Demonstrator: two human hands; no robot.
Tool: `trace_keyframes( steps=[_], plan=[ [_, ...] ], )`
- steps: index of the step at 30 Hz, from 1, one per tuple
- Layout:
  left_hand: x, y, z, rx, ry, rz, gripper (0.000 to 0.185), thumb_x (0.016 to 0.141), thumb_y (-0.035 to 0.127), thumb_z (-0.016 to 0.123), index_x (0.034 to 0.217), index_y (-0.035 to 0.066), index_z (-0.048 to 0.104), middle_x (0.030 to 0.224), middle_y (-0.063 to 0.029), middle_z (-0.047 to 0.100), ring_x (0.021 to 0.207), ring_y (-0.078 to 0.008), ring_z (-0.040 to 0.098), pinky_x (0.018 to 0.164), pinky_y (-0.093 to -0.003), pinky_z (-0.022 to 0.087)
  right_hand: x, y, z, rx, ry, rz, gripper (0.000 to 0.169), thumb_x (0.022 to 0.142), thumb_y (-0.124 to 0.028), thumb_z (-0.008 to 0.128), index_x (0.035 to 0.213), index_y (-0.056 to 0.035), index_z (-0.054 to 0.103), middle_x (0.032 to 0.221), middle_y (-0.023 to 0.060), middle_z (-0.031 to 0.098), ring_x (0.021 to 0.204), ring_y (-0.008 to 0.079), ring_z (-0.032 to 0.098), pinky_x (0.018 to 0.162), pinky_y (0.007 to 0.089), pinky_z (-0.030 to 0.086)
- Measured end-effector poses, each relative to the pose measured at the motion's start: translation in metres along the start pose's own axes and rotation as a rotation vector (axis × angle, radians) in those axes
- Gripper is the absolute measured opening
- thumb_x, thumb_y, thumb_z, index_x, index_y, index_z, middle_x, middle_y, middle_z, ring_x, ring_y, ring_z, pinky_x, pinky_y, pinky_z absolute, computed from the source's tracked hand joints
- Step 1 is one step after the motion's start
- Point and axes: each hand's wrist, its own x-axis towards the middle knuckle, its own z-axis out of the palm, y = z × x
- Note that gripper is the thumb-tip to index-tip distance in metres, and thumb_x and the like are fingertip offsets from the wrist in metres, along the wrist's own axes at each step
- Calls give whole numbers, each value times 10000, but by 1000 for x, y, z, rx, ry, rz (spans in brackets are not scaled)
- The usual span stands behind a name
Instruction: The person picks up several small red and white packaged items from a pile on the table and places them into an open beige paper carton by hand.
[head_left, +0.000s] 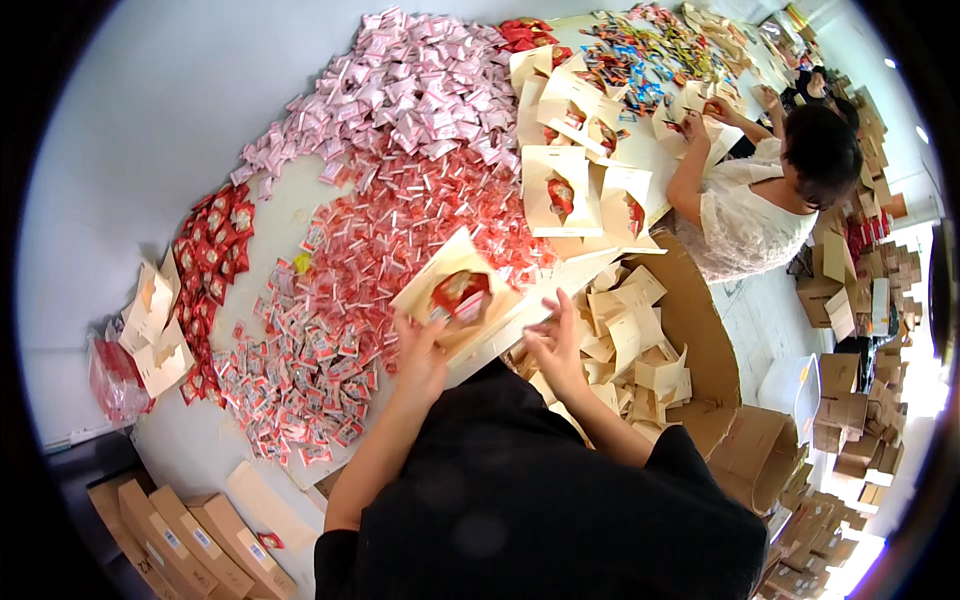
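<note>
My left hand (421, 358) grips the near left side of a small open cream cardboard box (459, 249). Inside that box lie a red packet (453, 288) and a pink-and-white packet (471, 306). To the right of the box is my right hand (559, 346), fingers apart, with nothing visible in it. Below and beyond it, a large brown carton (701, 322) holds many cream box pieces (626, 341). Ahead of the box spreads a heap of small red clear-wrapped packets (435, 199). White-and-red sachets (307, 375) are piled to the left.
Pink sachets (420, 82) are heaped at the back, red packets (217, 247) at left. Filled cream boxes (559, 187) stand ahead right. A co-worker (757, 202) handles another box there. Long brown cartons (202, 540) lean lower left; stacked cartons (836, 405) line the right.
</note>
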Motion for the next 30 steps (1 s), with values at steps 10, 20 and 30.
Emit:
trace_keyframes(
  steps=[10,20,30],
  plan=[
    [-1,-30,14,388,-232,-204,657,794,48,563,1300,188,167,1265,-91,334,1135,-198,391,871,-360,418,0,37,-11,667,207,336,342,871,-71,397,1209,-65,348,1026,99,520,744,162,585,498,249,492],
    [-44,28,-53,207,135,-231,575,851,86,482,1339,221,209,1226,-75,409,1029,-210,490,819,-399,446,174,97,-148,368,510,305,210,829,-114,501,1010,-78,401,731,64,511,557,158,535,413,255,434],
    [-139,75,-141,-68,510,94,486,834,150,562,1244,178,304,1154,-64,467,958,-193,528,798,-371,447,238,138,-130,682,820,483,78,753,-44,509,759,15,459,741,112,549,615,198,547,514,272,462]
  ],
)
